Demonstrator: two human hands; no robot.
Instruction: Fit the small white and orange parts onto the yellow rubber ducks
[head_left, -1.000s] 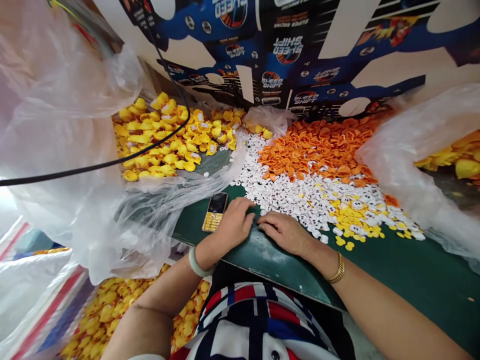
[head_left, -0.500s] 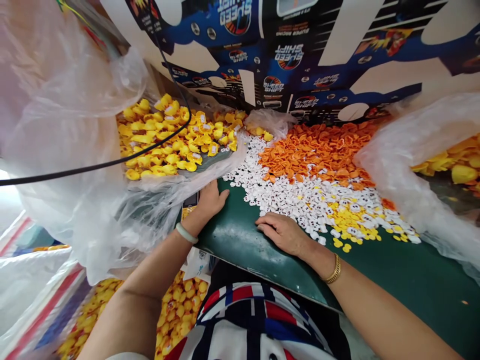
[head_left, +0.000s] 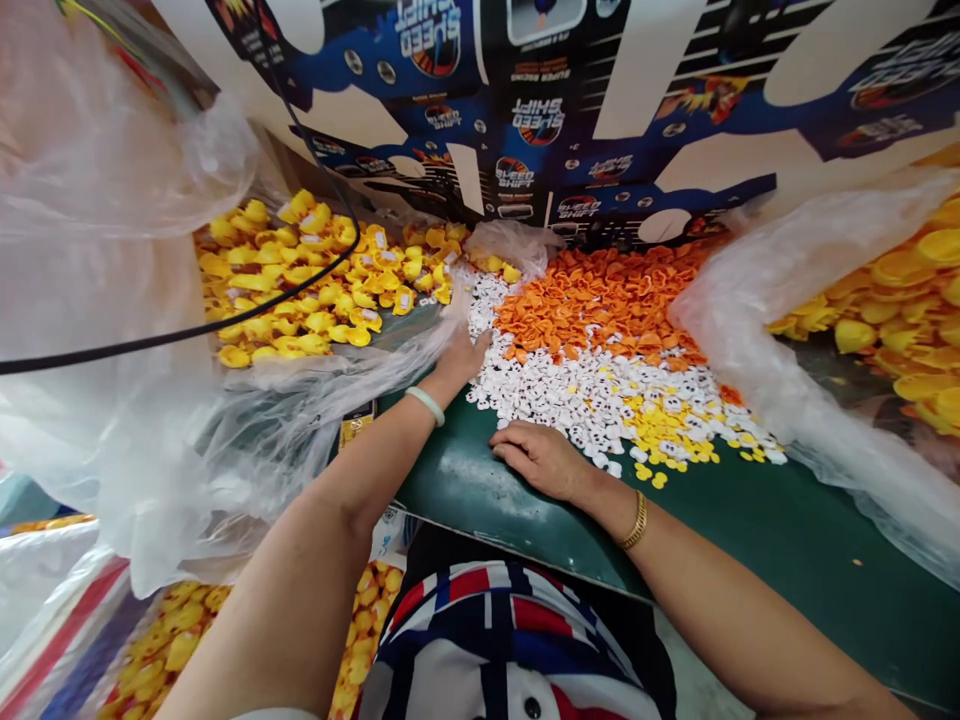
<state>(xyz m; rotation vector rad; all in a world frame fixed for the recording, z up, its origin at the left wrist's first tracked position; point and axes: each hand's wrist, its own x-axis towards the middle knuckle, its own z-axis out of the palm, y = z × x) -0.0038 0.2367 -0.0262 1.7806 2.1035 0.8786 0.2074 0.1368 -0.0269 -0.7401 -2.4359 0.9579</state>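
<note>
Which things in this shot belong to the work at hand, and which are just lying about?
Part of the work:
left hand
right hand
white plastic pieces
orange pieces
small yellow pieces
yellow rubber ducks

Just lying about:
gold mobile phone
black cable
printed cardboard

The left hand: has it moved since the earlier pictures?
Yes: the left hand has gone forward, away from the phone, and now reaches the edge of the white pieces.
</note>
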